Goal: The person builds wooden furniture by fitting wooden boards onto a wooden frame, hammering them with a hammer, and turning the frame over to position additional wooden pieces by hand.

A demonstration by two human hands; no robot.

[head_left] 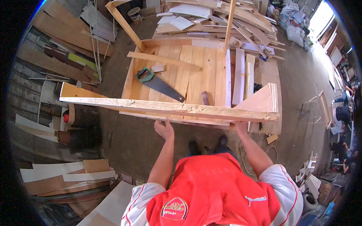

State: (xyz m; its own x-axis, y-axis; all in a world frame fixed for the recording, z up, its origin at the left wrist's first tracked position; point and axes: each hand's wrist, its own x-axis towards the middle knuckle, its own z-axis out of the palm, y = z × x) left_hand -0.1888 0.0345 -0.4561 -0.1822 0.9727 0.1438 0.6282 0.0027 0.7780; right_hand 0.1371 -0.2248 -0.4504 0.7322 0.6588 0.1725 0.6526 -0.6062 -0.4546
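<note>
A wooden frame with upright legs stands before me, its planked panel lying inside. A long wooden rail crosses the near side, higher than the panel. My left hand is just below the panel's near edge, its fingers curled; whether it grips the edge is unclear. My right hand is under the right end of the rail, by the corner leg, with its fingers hidden behind the wood. On the panel lie a handsaw with a green and black handle, a loose wooden strip and a small reddish-brown piece.
Stacked boards lie beyond the frame. Long strips rest at its right. Offcuts are piled at the lower left. Other people are at the far right. A cable loops on the floor.
</note>
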